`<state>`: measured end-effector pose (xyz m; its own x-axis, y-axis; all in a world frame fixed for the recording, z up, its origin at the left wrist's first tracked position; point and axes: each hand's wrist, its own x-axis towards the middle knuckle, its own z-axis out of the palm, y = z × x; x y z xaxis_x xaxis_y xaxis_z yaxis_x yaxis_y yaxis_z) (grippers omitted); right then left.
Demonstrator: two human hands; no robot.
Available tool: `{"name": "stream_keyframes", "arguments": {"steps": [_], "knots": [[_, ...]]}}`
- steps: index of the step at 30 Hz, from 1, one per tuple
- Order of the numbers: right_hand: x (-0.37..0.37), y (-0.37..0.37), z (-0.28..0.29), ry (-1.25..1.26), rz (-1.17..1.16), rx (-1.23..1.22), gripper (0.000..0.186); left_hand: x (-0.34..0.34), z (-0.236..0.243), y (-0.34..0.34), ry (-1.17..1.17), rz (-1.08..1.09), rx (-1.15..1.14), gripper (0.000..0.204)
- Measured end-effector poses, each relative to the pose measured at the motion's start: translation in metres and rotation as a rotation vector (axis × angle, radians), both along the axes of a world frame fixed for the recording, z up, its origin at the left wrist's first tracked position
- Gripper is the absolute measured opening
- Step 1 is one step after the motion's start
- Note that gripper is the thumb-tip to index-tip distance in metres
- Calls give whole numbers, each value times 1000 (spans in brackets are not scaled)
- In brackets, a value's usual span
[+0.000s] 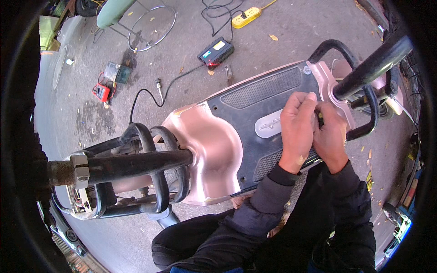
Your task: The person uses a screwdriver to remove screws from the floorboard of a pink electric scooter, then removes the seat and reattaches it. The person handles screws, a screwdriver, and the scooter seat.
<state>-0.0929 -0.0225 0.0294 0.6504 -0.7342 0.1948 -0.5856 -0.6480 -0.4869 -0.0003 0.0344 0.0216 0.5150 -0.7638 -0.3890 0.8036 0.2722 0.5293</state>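
Observation:
Both hands are close together over the right half of a pink scooter's dark rubber deck (248, 157), beside a pale oval plate with a raised emblem (268, 125). My left hand (298, 129) is curled, thumb and fingertips bunched at the top. Against it, my right hand (330, 134) has bent fingers and something small and dark at its fingertips, mostly hidden. I cannot make out what either hand holds. To their right a black tube (368, 63) rises from the pink body, with black bar loops (373, 113) around it.
Black tubular bars (123, 161) at left. Beyond the scooter lie a black charger box (216, 52) with cables, a yellow power strip (246, 17), a red meter (101, 92), a clear box (117, 72) and a stool with a ring base (109, 11). Parked vehicles (73, 234) show at the rim.

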Motion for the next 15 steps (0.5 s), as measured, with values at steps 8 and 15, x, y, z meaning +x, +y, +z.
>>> {"name": "stream_keyframes", "arguments": {"steps": [8,15], "knots": [[-1,0,-4,-26,-6,13,14,0,1,0,-18,11,9,17],[-1,0,-3,-45,3,-7,14,2,3,-2,-185,23,54,17]]}}
